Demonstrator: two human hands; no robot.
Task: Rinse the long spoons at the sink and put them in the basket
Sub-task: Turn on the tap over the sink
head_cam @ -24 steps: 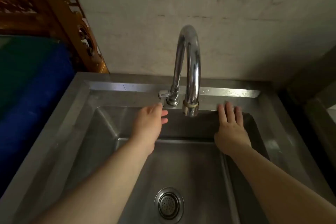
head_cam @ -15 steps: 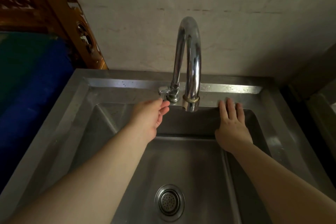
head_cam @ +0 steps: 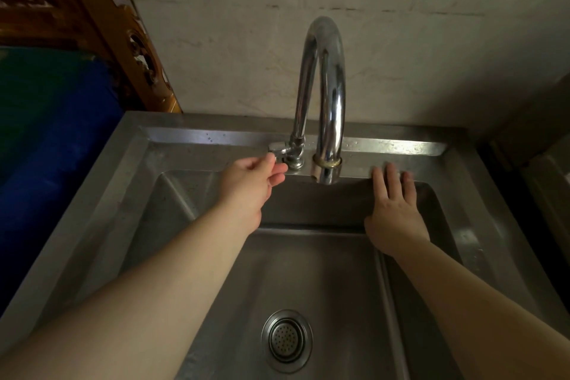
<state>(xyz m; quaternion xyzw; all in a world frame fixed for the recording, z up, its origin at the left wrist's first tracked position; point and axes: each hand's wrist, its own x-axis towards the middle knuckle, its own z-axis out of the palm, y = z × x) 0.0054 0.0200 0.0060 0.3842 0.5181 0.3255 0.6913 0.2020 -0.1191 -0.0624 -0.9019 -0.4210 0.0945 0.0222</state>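
Your left hand [head_cam: 246,183] pinches the tap handle [head_cam: 277,149]; your right hand [head_cam: 393,210] lies flat and empty on the sink [head_cam: 431,149] ledge. No water, spoons or basket visible: rinsing hasn't begun.

No legible text, label, brand, number or sign found. The faucet [head_cam: 325,95] at 12 o'clock and the sink [head_cam: 191,136] rim carry no readable marking. The wall [head_cam: 401,25] shows stains only.
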